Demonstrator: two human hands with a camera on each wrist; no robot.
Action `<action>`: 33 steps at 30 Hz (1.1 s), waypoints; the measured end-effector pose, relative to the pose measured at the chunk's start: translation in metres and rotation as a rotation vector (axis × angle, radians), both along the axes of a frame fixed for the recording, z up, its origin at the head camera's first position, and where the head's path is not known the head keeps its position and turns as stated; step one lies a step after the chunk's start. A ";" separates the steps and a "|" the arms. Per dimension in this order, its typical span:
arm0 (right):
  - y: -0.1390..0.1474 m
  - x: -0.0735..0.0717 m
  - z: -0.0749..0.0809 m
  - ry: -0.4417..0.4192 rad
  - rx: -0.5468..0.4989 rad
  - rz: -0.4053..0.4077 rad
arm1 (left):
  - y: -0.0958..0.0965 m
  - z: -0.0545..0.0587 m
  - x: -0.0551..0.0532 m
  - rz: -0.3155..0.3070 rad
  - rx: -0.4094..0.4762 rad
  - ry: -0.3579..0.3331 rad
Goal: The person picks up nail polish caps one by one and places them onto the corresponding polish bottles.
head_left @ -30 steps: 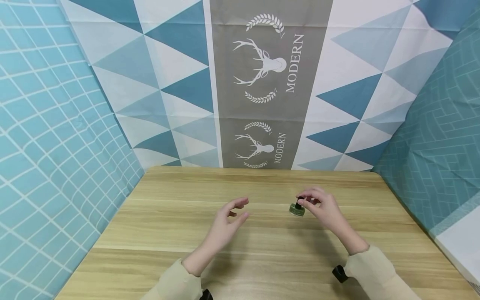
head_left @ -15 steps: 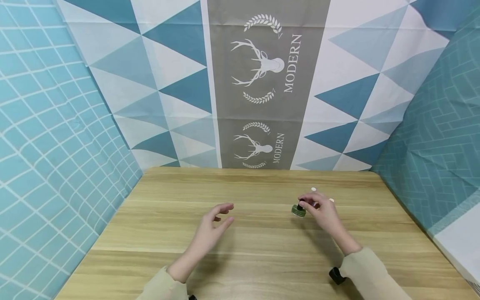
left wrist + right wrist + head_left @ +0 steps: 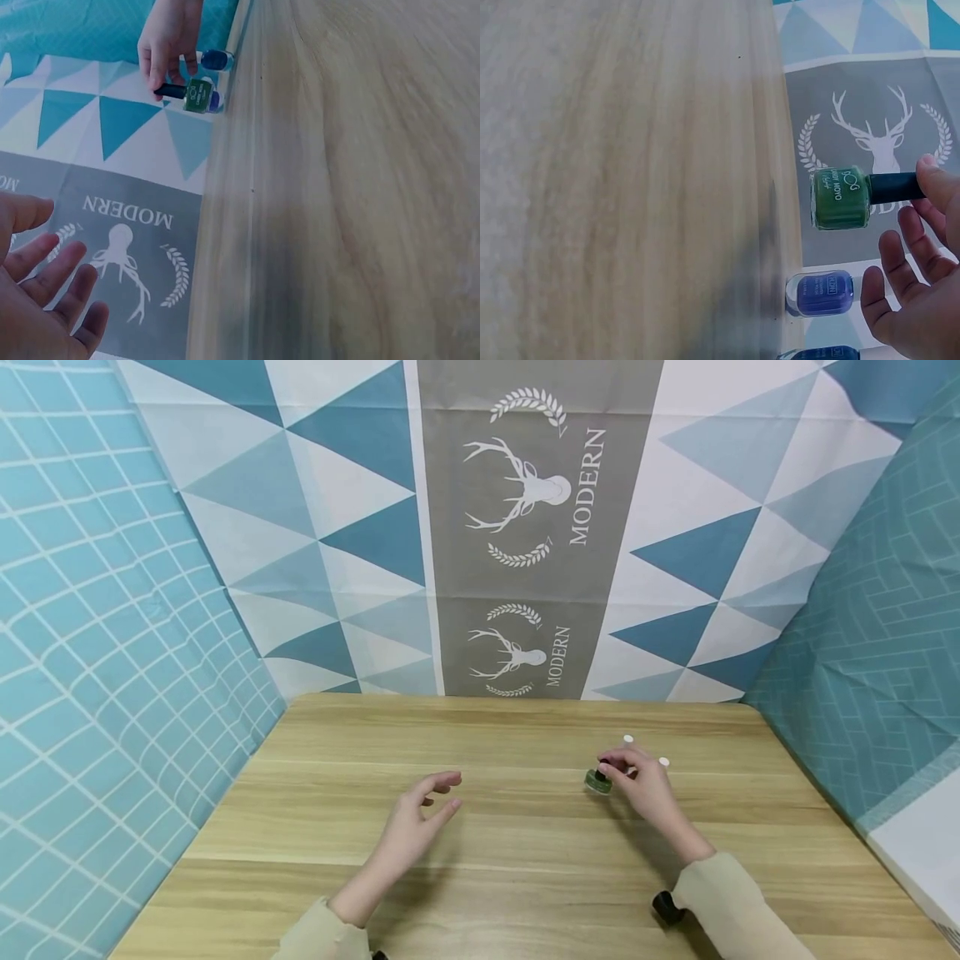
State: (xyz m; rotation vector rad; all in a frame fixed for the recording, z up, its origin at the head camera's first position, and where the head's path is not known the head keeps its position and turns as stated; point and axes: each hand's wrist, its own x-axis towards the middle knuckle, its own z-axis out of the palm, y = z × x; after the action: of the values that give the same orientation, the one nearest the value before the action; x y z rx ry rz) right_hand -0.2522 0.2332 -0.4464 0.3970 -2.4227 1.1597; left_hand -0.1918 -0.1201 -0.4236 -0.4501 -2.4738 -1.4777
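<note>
In the head view my right hand pinches the black cap of a green nail polish bottle between thumb and fingers. The right wrist view shows this bottle upright, its base a little above the tabletop. Two more nail polish bottles stand close behind that hand: a purple one and a dark blue one, partly cut off by the frame. Their white caps peek out past the fingers in the head view. My left hand hovers over the table's middle, fingers relaxed and apart, holding nothing.
The wooden table reaches back to a patterned cloth wall. Blue tiled cloth hangs at the left and teal cloth at the right. A white surface lies beyond the right table edge.
My left hand has moved left and slightly toward me. The right hand, still pinching the green bottle, has shifted slightly nearer, and two white caps now show behind it.
</note>
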 end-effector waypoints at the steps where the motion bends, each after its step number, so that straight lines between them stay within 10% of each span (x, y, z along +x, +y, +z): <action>1: 0.000 -0.001 -0.001 -0.004 0.000 -0.005 | -0.001 -0.001 -0.001 0.001 -0.002 -0.001; 33: 0.004 -0.004 -0.007 -0.091 0.020 -0.041 | -0.011 -0.001 -0.011 0.020 -0.026 -0.014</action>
State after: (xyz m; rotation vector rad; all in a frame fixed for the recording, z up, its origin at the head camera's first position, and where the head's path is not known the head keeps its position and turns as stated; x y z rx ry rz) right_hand -0.2560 0.2373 -0.4534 0.3049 -2.5096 1.1605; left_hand -0.2032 -0.1312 -0.4244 -0.4196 -2.5033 -1.4470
